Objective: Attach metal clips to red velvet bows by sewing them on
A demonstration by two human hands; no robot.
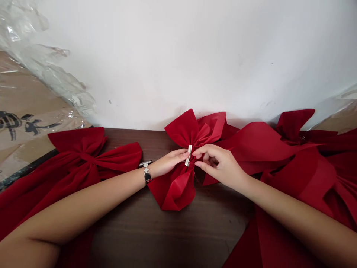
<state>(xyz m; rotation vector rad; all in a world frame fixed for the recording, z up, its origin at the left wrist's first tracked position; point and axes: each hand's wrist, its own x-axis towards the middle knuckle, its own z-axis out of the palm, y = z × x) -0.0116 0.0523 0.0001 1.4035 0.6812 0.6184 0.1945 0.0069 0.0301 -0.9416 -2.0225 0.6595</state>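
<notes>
I am watching the left hand pinching the metal clip against the red velvet bow, which is lying on the counter. The right hand is pinching the bow's gathered centre. Risk: a loosening pinch is letting the folds spring and the clip slip.

Craft workroom, dark wooden table, scuffed white wall, red velvet bows (plastic-wrapped cardboard at left)
</notes>
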